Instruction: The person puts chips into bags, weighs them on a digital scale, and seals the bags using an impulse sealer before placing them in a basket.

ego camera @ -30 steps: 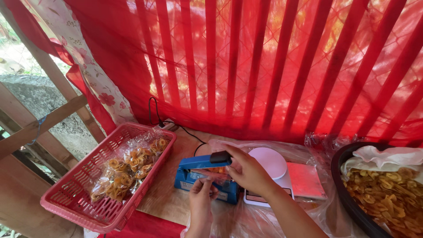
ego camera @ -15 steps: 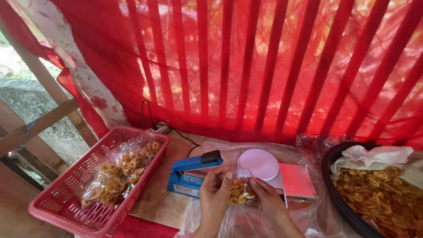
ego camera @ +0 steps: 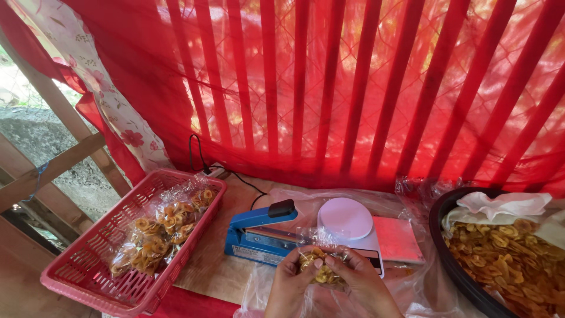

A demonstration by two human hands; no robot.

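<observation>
The right hand (ego camera: 359, 282) has been brought off the blue sealer (ego camera: 259, 235), and the small bag of chips (ego camera: 321, 268) is now grasped by it and the left hand (ego camera: 294, 282) near the counter's front edge.

Left hand (ego camera: 292, 281) and right hand (ego camera: 360, 284) cut off at wrists by bottom edge. Dark basin of chips (ego camera: 513, 254) cropped at right edge. Small bag (ego camera: 321, 265) partly hidden by fingers. Sealer (ego camera: 260, 235) front hidden behind hands.

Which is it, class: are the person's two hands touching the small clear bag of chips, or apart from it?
Touching. The head view shows the left hand and right hand both pinching the clear bag of chips between their fingers.
</observation>
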